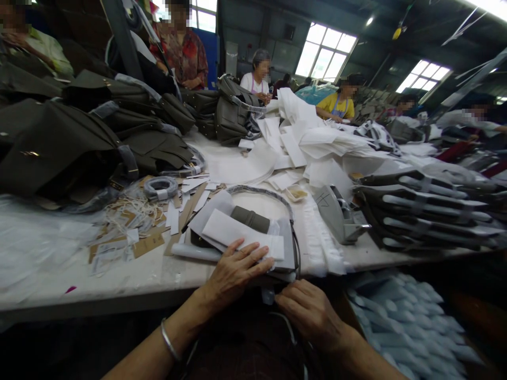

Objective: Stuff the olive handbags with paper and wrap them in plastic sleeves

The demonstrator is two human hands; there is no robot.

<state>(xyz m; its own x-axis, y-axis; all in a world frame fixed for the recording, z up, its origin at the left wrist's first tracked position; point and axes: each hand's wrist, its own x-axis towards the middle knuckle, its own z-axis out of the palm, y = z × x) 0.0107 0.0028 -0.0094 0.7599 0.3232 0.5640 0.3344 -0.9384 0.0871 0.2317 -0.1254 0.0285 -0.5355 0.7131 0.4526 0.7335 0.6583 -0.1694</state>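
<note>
A dark olive handbag (250, 218) lies at the table's front edge, partly covered by pale wrapping sheets. Across it is a folded white sheet (225, 230). My left hand (237, 268) rests flat on this sheet, fingers stretched out. At the bag's near right corner, my right hand (309, 311) is closed with its fingers curled; what they pinch, if anything, is hidden. Beside those fingers a clear plastic strip (268, 295) hangs below the table edge. The bag's wrapped strap (285, 199) loops behind and down its right side.
A grey tape dispenser (336, 219) stands right of the bag, before stacked dark bags (420, 211). Tags and strings (137, 216) lie left, near a wrapped coil (160, 187). More bags (59, 153) and white sheets (293, 126) are piled behind. Several people work across the table.
</note>
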